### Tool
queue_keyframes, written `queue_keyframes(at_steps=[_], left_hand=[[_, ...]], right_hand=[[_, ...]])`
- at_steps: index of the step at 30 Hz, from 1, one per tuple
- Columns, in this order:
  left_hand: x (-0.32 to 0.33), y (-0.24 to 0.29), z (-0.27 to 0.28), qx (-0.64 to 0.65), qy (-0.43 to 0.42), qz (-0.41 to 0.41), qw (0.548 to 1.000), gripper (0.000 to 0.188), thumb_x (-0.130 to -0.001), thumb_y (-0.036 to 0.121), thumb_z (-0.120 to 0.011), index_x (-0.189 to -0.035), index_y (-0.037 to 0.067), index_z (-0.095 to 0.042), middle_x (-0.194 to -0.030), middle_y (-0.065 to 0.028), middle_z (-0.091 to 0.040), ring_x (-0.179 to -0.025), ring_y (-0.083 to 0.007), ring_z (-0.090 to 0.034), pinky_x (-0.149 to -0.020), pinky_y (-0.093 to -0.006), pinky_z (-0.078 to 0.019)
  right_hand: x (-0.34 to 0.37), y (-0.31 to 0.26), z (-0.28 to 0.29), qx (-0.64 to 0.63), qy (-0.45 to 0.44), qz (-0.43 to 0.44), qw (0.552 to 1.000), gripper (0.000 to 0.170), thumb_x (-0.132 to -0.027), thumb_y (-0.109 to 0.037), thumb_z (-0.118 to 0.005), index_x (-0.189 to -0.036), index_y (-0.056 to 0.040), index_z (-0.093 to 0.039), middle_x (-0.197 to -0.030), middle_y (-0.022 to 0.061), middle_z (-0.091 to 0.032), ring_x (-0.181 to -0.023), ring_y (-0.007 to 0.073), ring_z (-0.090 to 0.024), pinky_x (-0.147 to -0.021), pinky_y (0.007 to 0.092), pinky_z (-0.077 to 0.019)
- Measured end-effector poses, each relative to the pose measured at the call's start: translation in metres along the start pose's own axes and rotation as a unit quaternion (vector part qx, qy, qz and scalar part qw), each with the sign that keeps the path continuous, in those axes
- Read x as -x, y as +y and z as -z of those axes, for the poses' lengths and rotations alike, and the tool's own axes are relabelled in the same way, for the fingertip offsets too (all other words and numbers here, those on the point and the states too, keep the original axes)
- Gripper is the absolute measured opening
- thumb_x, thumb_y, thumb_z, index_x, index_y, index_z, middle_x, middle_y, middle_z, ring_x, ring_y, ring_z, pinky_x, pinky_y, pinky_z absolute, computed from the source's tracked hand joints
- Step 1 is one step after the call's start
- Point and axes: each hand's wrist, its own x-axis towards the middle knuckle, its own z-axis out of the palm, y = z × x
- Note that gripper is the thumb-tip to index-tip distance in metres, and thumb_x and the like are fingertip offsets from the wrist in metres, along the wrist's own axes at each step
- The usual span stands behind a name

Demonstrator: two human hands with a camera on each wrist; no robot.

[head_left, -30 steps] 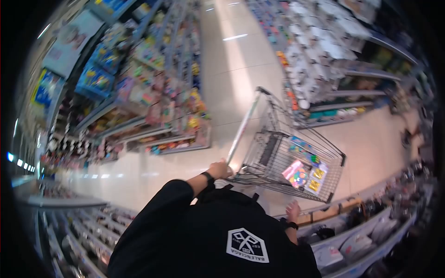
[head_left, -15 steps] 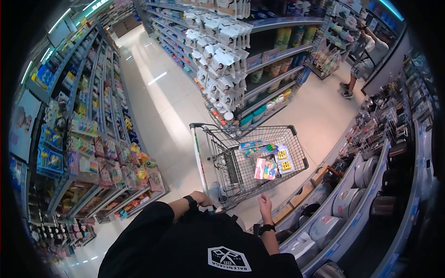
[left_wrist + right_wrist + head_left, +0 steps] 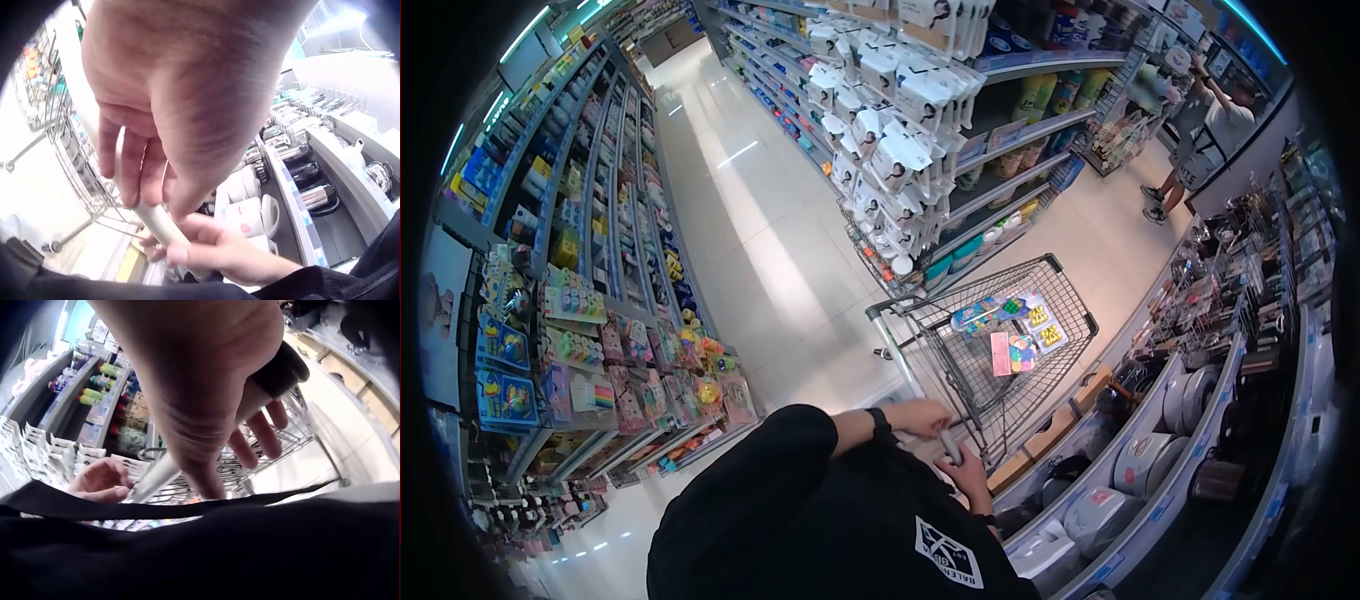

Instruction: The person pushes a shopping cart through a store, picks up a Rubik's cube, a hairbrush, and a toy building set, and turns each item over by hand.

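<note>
A shopping cart [image 3: 1090,326] stands ahead of the body, turned toward the right. Its pale handle [image 3: 904,362] slants down to the body. With curled fingers my left hand [image 3: 922,416] holds this bar; the left wrist view shows the fingers around it. Lower along the same bar, my right hand [image 3: 968,474] grips it close to the dark end cap [image 3: 281,370]. Inside the basket lie a pink pack with coloured shapes [image 3: 1014,356], yellow-and-clear packs [image 3: 1052,337] and a blue pack [image 3: 974,317].
A shelf of pans and pots [image 3: 1145,455] runs close along the right. Ahead stands a shelf end hung with white packs [image 3: 900,150]. Toys fill the left shelves [image 3: 605,375]. A person [image 3: 1200,150] stands at the far right, beyond the tiled floor [image 3: 770,260].
My right hand has come from beside the cart onto the handle. The left hand has shifted right along with the bar. The cart has swung and the view has turned right.
</note>
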Motion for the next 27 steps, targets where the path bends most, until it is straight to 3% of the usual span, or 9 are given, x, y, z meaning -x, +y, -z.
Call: queue_keyframes(at_steps=[1, 3, 6, 9, 12, 15, 17, 24, 27], left_hand=[[-0.005, -0.007, 0.019, -0.051, 0.061, -0.002, 0.997, 0.028, -0.074, 0.027, -0.078, -0.097, 0.012, -0.069, -0.092, -0.0096, -0.068, -0.095, -0.0311, -0.066, -0.081, -0.0446, -0.0503], [-0.007, -0.029, 0.053, -0.161, 0.142, -0.001, 0.977, 0.032, -0.072, 0.026, -0.077, -0.100, 0.014, -0.067, -0.103, -0.0076, -0.065, -0.107, -0.0272, -0.061, -0.093, -0.0444, -0.0443], [-0.013, -0.090, 0.078, -0.263, 0.082, 0.006, 0.961, 0.038, -0.073, 0.026, -0.077, -0.107, 0.014, -0.065, -0.111, -0.0067, -0.064, -0.113, -0.0255, -0.057, -0.100, -0.0453, -0.0381], [-0.037, -0.115, 0.072, -0.178, 0.108, -0.075, 0.975, 0.045, -0.073, 0.031, -0.077, -0.111, 0.013, -0.064, -0.111, -0.0071, -0.063, -0.114, -0.0265, -0.058, -0.100, -0.0469, -0.0385], [-0.061, -0.099, 0.089, -0.151, 0.080, -0.105, 0.980, 0.047, -0.084, 0.045, -0.071, -0.117, 0.013, -0.064, -0.113, -0.0081, -0.064, -0.117, -0.0271, -0.058, -0.101, -0.0463, -0.0361], [-0.090, -0.089, 0.100, -0.071, 0.034, -0.077, 0.994, 0.046, -0.098, 0.053, -0.059, -0.121, 0.013, -0.065, -0.117, -0.0087, -0.066, -0.117, -0.0268, -0.058, -0.102, -0.0453, -0.0325], [-0.114, -0.090, 0.102, -0.026, 0.007, -0.062, 0.998, 0.042, -0.102, 0.048, -0.055, -0.127, 0.016, -0.065, -0.117, -0.0082, -0.067, -0.118, -0.0261, -0.058, -0.103, -0.0467, -0.0304], [-0.211, -0.082, 0.124, -0.037, 0.001, -0.040, 0.998, 0.041, -0.101, 0.050, -0.056, -0.128, 0.021, -0.066, -0.117, -0.0029, -0.067, -0.116, -0.0218, -0.057, -0.099, -0.0452, -0.0292], [-0.266, -0.074, 0.145, -0.049, -0.047, 0.055, 0.996, 0.050, -0.093, 0.061, -0.062, -0.126, 0.024, -0.068, -0.117, -0.0022, -0.071, -0.117, -0.0226, -0.060, -0.097, -0.0444, -0.0308]], right_hand=[[0.001, -0.004, 0.008, 0.156, 0.021, -0.025, 0.987, 0.053, -0.081, -0.043, -0.080, -0.121, -0.0109, -0.067, -0.098, 0.0154, -0.075, -0.092, 0.0353, -0.073, -0.079, 0.0442, -0.0572], [-0.014, 0.013, 0.022, 0.263, 0.067, -0.103, 0.957, 0.043, -0.081, -0.049, -0.074, -0.109, -0.0155, -0.073, -0.091, 0.0163, -0.074, -0.088, 0.0386, -0.071, -0.075, 0.0497, -0.0562], [-0.028, 0.021, 0.056, 0.287, 0.058, -0.159, 0.943, 0.039, -0.082, -0.050, -0.070, -0.098, -0.0152, -0.077, -0.090, 0.0163, -0.074, -0.087, 0.0385, -0.071, -0.076, 0.0504, -0.0567], [-0.040, 0.022, 0.084, 0.283, 0.096, -0.177, 0.938, 0.031, -0.081, -0.044, -0.068, -0.093, -0.0168, -0.078, -0.093, 0.0148, -0.075, -0.088, 0.0381, -0.072, -0.078, 0.0493, -0.0572], [-0.049, 0.042, 0.122, 0.328, 0.082, -0.206, 0.918, 0.032, -0.081, -0.043, -0.066, -0.096, -0.0186, -0.079, -0.093, 0.0124, -0.075, -0.089, 0.0359, -0.072, -0.079, 0.0478, -0.0581], [-0.065, 0.051, 0.149, 0.331, 0.065, -0.213, 0.917, 0.031, -0.081, -0.042, -0.064, -0.097, -0.0207, -0.080, -0.093, 0.0117, -0.076, -0.091, 0.0340, -0.073, -0.080, 0.0462, -0.0587], [-0.075, 0.053, 0.172, 0.349, 0.045, -0.215, 0.911, 0.030, -0.081, -0.042, -0.064, -0.096, -0.0218, -0.080, -0.093, 0.0107, -0.076, -0.090, 0.0331, -0.073, -0.079, 0.0451, -0.0589], [-0.123, 0.094, 0.251, 0.345, 0.069, -0.183, 0.918, 0.027, -0.077, -0.037, -0.066, -0.093, -0.0213, -0.080, -0.089, 0.0101, -0.076, -0.088, 0.0320, -0.073, -0.078, 0.0444, -0.0590], [-0.149, 0.106, 0.292, 0.329, 0.071, -0.191, 0.922, 0.028, -0.076, -0.037, -0.066, -0.094, -0.0203, -0.079, -0.090, 0.0105, -0.076, -0.089, 0.0323, -0.073, -0.078, 0.0448, -0.0588]])
